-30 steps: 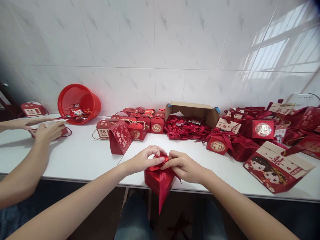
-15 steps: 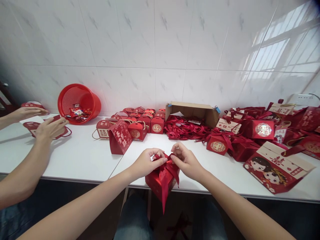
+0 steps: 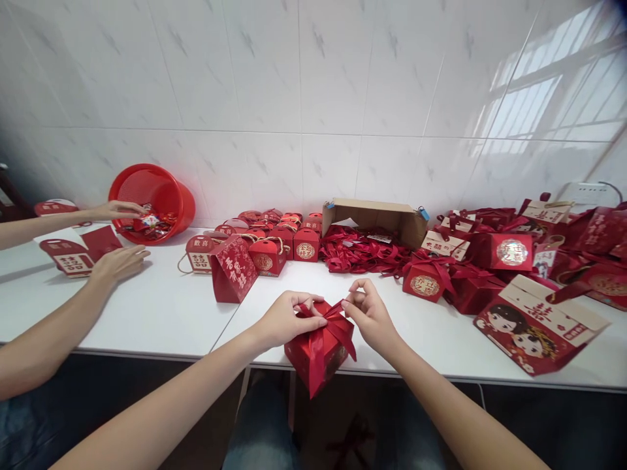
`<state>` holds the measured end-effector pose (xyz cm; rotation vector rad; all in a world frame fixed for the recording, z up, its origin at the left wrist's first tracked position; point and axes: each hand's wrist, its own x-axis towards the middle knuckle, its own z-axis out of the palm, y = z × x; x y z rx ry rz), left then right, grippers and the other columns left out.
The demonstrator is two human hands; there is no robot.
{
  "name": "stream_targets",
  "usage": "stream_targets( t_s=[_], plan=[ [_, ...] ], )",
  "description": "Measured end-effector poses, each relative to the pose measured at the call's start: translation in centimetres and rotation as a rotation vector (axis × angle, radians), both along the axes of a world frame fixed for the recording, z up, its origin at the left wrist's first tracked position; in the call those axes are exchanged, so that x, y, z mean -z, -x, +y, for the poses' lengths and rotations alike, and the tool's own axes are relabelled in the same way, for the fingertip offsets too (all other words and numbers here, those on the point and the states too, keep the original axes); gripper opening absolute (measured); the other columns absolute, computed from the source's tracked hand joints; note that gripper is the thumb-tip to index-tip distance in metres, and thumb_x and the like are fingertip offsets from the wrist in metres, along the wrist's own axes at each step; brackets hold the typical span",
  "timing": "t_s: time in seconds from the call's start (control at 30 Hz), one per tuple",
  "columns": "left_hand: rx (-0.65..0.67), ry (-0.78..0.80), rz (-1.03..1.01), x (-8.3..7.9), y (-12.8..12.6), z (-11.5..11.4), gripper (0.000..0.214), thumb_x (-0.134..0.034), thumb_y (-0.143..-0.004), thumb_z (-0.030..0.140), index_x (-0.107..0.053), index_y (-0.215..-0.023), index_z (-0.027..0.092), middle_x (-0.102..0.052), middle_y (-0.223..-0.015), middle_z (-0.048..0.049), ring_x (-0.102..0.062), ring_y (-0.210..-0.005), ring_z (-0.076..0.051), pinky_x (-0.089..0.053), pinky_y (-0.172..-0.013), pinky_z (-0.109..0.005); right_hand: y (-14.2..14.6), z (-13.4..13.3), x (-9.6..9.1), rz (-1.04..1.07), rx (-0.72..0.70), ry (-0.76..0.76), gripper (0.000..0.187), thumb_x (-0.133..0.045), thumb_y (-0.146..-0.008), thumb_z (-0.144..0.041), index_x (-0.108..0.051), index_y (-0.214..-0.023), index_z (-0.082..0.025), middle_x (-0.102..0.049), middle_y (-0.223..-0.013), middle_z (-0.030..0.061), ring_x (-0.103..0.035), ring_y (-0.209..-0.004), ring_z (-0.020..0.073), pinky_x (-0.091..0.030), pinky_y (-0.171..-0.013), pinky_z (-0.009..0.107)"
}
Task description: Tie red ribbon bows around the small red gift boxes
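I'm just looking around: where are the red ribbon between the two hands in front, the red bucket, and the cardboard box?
Red ribbon (image 3: 317, 346): head view, on its hanging tail.
Red bucket (image 3: 186, 203): head view, on its outer wall.
Cardboard box (image 3: 375, 207): head view, on its upper side.

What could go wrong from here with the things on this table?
The red box in hand seems to overhang the table, so it might tip if released. The ribbon pinched in the right hand could slip loose. The red bucket lies tilted, so its wrapped contents might spill if bumped.
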<state>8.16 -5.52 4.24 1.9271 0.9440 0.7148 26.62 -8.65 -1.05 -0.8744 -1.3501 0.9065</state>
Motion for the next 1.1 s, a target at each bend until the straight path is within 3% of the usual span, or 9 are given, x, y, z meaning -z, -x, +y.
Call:
stream_targets(
  t_s=[0.2, 0.4, 0.67, 0.77, 0.9, 1.1],
  plan=[
    [0.023, 0.027, -0.03, 0.2, 0.4, -0.2, 0.02, -0.072, -0.062, 0.026, -0.055, -0.059, 0.017, -0.065, -0.117, -0.0144, -0.059, -0.11, -0.027, -0.042, -0.094, -0.038, 0.6, -0.3, 1.3, 0.108, 0.044, -0.003, 0.019, -0.053, -0.084, -0.028, -0.036, -0.091, -0.025, -0.047, -0.066, -0.0073, -0.043, -0.057, 0.0107, -0.033, -0.055, 0.022],
    [-0.006, -0.092, -0.036, 0.4, -0.1, -0.7, 0.022, -0.065, -0.071, 0.032, -0.056, -0.058, 0.018, -0.071, -0.086, -0.0101, -0.059, -0.11, -0.027, -0.04, -0.095, -0.04, 1.1, -0.5, 1.0, 0.1, 0.104, -0.035, 0.015, -0.053, -0.084, -0.026, -0.039, -0.088, -0.024, -0.045, -0.067, -0.0065, -0.039, -0.056, 0.0093, -0.03, -0.054, 0.021],
    [0.005, -0.094, -0.008, 1.1, -0.4, -1.1, 0.013, -0.064, -0.07, 0.028, -0.06, -0.064, 0.018, -0.069, -0.101, -0.0116, -0.059, -0.111, -0.027, -0.044, -0.089, -0.037, 0.8, -1.1, 1.0, 0.142, 0.179, -0.013, 0.022, -0.06, -0.081, -0.03, -0.04, -0.084, -0.023, -0.053, -0.068, -0.0045, -0.046, -0.061, 0.0118, -0.035, -0.059, 0.024],
    [0.001, -0.128, -0.015, 1.3, -0.5, -1.0, 0.02, -0.065, -0.069, 0.028, -0.052, -0.057, 0.019, -0.071, -0.084, -0.0066, -0.061, -0.108, -0.026, -0.032, -0.103, -0.042, 0.7, -1.2, 0.9, 0.181, 0.23, -0.004, 0.026, -0.064, -0.078, -0.031, -0.04, -0.083, -0.023, -0.057, -0.067, -0.0038, -0.05, -0.062, 0.0132, -0.037, -0.062, 0.026],
    [0.013, -0.166, -0.031, 1.5, -0.8, -0.8, 0.033, -0.066, -0.068, 0.028, -0.038, -0.051, 0.021, -0.063, -0.056, 0.0031, -0.064, -0.104, -0.025, -0.015, -0.112, -0.043, 0.5, -1.2, 0.8, 0.251, 0.241, 0.007, 0.031, -0.067, -0.076, -0.031, -0.038, -0.082, -0.023, -0.059, -0.065, -0.004, -0.052, -0.065, 0.0143, -0.04, -0.067, 0.028],
    [0.021, -0.21, -0.035, 1.8, -1.2, -0.8, 0.034, -0.065, -0.072, 0.033, -0.04, -0.054, 0.02, -0.063, -0.061, 0.0031, -0.063, -0.105, -0.025, -0.01, -0.113, -0.048, 0.6, -0.9, 1.2, 0.26, 0.254, 0.022, 0.031, -0.068, -0.074, -0.038, -0.041, -0.08, -0.023, -0.052, -0.067, -0.0049, -0.049, -0.061, 0.0125, -0.039, -0.06, 0.025]
  ],
)
